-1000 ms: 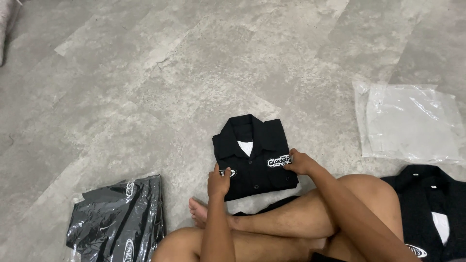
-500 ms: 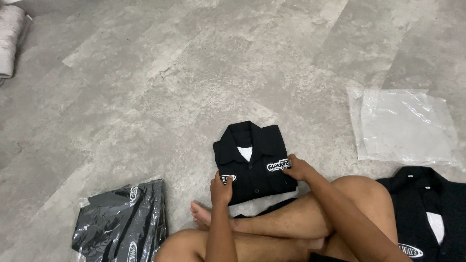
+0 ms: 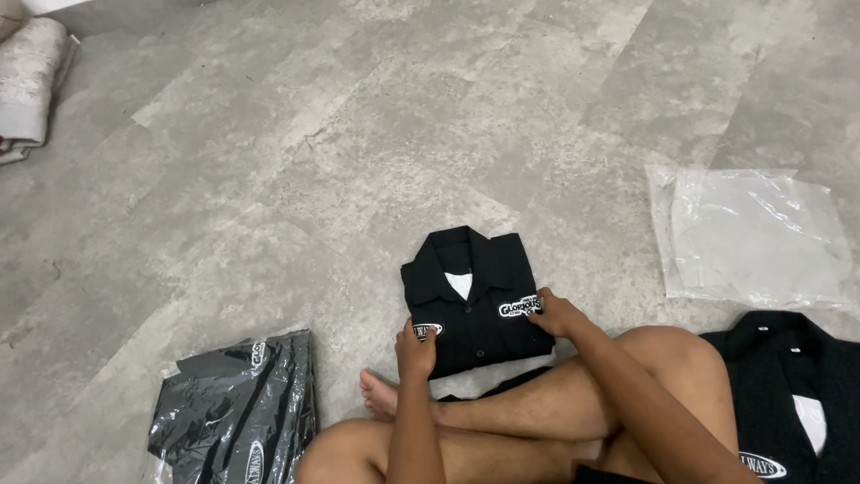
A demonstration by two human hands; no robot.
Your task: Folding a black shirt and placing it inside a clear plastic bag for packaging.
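At far left we see bagged black shirts (image 3: 235,408). Our left hand (image 3: 417,348) grasps the folded black shirt (image 3: 473,300) on the grey floor (image 3: 269,179); our right hand (image 3: 555,314) grips its other edge. Right: empty plastic bags (image 3: 752,235).

Soft, even light fills the scene, casting only faint shadows on the grey stone-patterned tile floor (image 3: 269,179). Mild glare glints off the clear plastic bag (image 3: 757,235) at the right and the plastic-wrapped black shirts (image 3: 237,408) near left. Focus is sharp throughout, though black cloth loses detail.
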